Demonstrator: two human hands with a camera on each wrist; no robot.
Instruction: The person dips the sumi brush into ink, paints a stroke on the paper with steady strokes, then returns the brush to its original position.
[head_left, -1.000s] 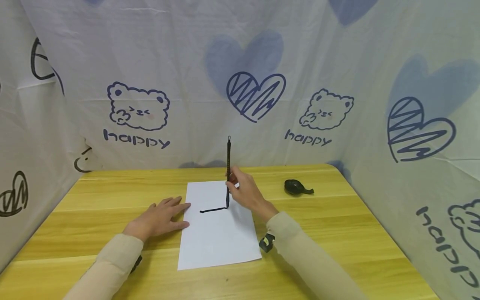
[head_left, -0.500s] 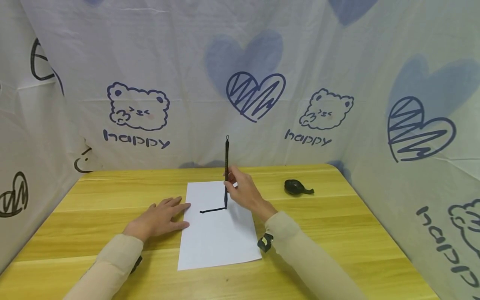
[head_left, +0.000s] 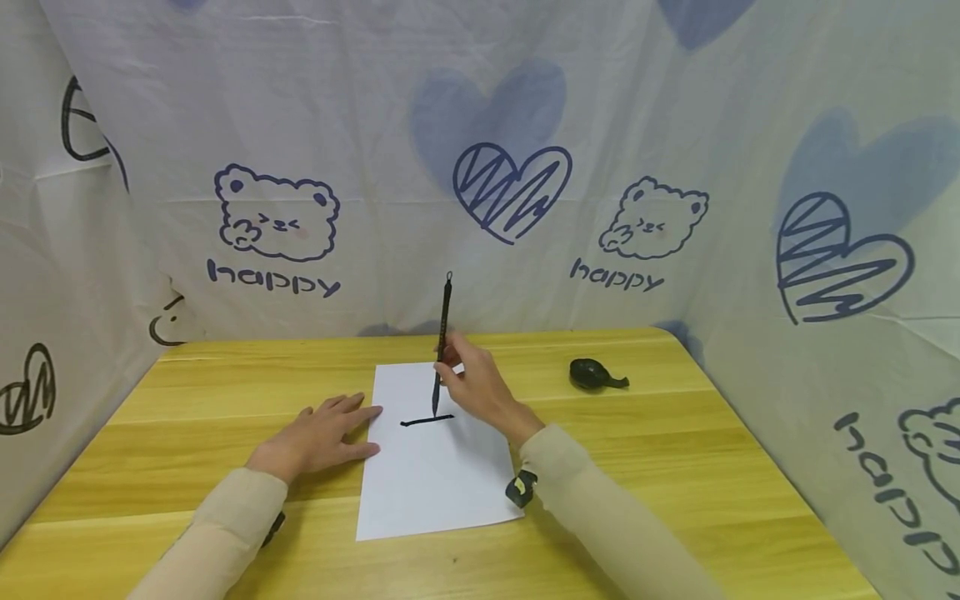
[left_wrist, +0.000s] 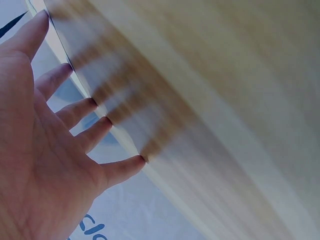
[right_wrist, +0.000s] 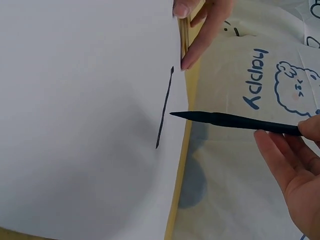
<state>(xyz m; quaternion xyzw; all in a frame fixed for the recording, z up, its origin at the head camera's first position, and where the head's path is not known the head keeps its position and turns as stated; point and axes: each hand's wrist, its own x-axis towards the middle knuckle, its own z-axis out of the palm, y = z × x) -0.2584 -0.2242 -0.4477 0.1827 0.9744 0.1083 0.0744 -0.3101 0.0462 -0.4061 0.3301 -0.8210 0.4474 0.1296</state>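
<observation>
In the head view a white sheet of paper (head_left: 427, 492) lies on the wooden table (head_left: 637, 467), bearing one black, nearly level stroke (head_left: 416, 422). My right hand (head_left: 480, 387) pinches a slim black writing brush (head_left: 444, 321) by its handle, near upright, tip down. The right wrist view shows the brush (right_wrist: 225, 120) with its pointed tip just apart from the stroke (right_wrist: 164, 110). My left hand (head_left: 318, 437) rests at the paper's left edge with fingers spread, thumb and forefinger touching the sheet. The left wrist view shows those fingers (left_wrist: 90, 135) extended, fingertips on the surface.
A small black object with a rounded body and short spout-like end (head_left: 590, 374) lies at the table's back right. White cloth (head_left: 375, 225) printed with hearts and bears hangs behind the table and at both sides.
My right hand has lifted the brush tip from the stroke's right end and moved left above its middle, the brush now tilting slightly. The left hand and paper stay put.
</observation>
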